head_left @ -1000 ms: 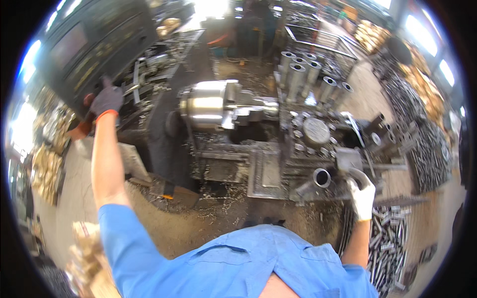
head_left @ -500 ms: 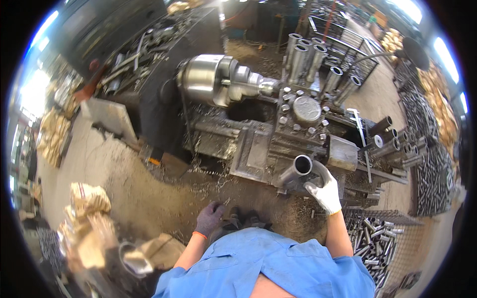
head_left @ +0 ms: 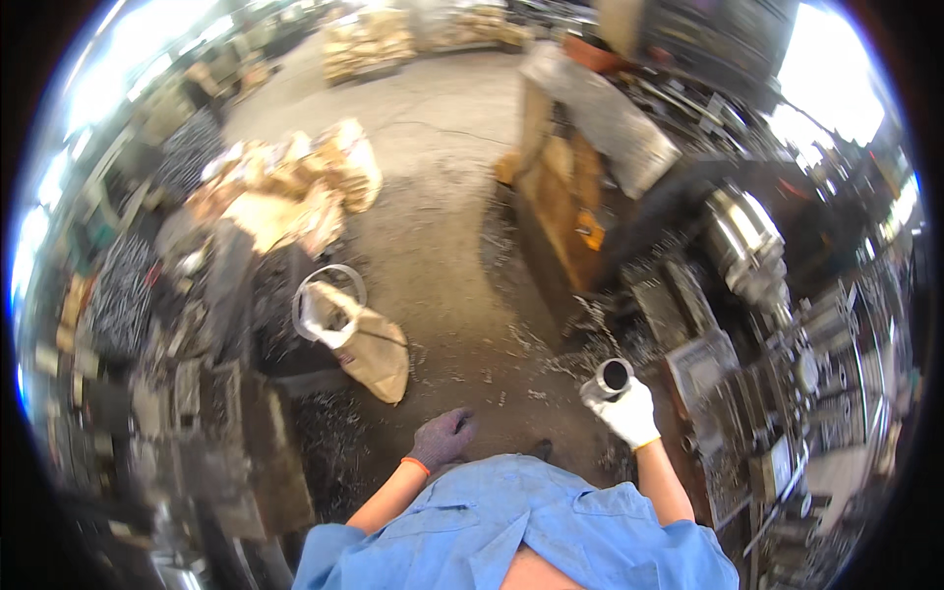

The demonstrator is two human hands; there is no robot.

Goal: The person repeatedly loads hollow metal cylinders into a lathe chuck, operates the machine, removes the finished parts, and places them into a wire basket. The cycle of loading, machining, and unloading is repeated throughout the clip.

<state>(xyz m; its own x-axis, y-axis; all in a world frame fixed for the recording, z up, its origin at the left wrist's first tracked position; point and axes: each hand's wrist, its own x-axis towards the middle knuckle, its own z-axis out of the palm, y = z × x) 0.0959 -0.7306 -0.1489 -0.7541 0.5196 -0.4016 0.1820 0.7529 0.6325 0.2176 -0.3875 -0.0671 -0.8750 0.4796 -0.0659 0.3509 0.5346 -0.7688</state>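
Observation:
My right hand (head_left: 627, 413), in a white glove with a yellow cuff, is closed round a metal tube (head_left: 614, 378). The tube's dark open end faces up, and its lower part is hidden by the glove. My left hand (head_left: 444, 436), in a dark grey-purple glove with an orange cuff, hangs before my waist. Nothing shows in it; its fingers look loosely bent and slightly apart. To the right of the tube stands a lathe with a shiny chuck (head_left: 744, 241) and a flat metal slide (head_left: 703, 366).
A brown sack (head_left: 374, 352) with a pale hoop (head_left: 303, 305) at its mouth is at left. Beyond it lie crumpled sacks (head_left: 295, 192). Metal shavings (head_left: 511, 339) litter the floor (head_left: 423, 226). A metal block (head_left: 241, 447) sits left of me; a sheet-topped cabinet (head_left: 560, 182) stands ahead.
My view has swung left, so the lathe now sits at the right. My right hand has brought the tube away from the lathe's slide. The left hand stays near my waist.

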